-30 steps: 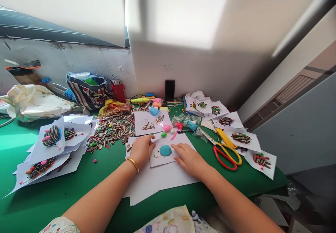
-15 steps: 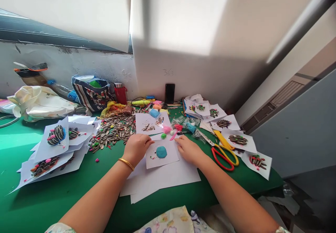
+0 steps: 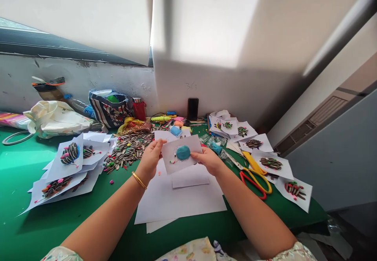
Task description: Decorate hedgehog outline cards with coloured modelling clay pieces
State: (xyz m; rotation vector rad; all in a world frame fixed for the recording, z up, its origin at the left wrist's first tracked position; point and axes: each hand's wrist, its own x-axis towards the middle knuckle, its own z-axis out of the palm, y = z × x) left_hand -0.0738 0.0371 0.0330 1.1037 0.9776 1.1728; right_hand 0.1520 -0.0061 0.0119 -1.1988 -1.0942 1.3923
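A small white card [image 3: 171,163] with a flat round of blue clay [image 3: 183,152] and a little drawn face is held up, tilted, above the table. My left hand [image 3: 152,157] pinches its upper left edge. My right hand [image 3: 209,159] grips the right side, the thumb lying on the front near the clay. Beneath the card lie white paper sheets [image 3: 176,204] and another small blank-looking card [image 3: 191,181]. Behind my hands, a card with seeds is mostly hidden. A heap of striped sunflower seeds [image 3: 125,151] spreads beyond my left hand.
Finished-looking seed cards [image 3: 70,155] are stacked at left; more seed cards [image 3: 271,163] line the right. Scissors [image 3: 256,180] and a yellow cutter [image 3: 253,163] lie right of my hand. A phone [image 3: 193,109], red bottle [image 3: 139,109] and striped bag [image 3: 108,110] stand along the wall.
The card with the blue clay has been lifted off the paper and tilted up. Both hands now hold it, and a small card beneath has come into view.
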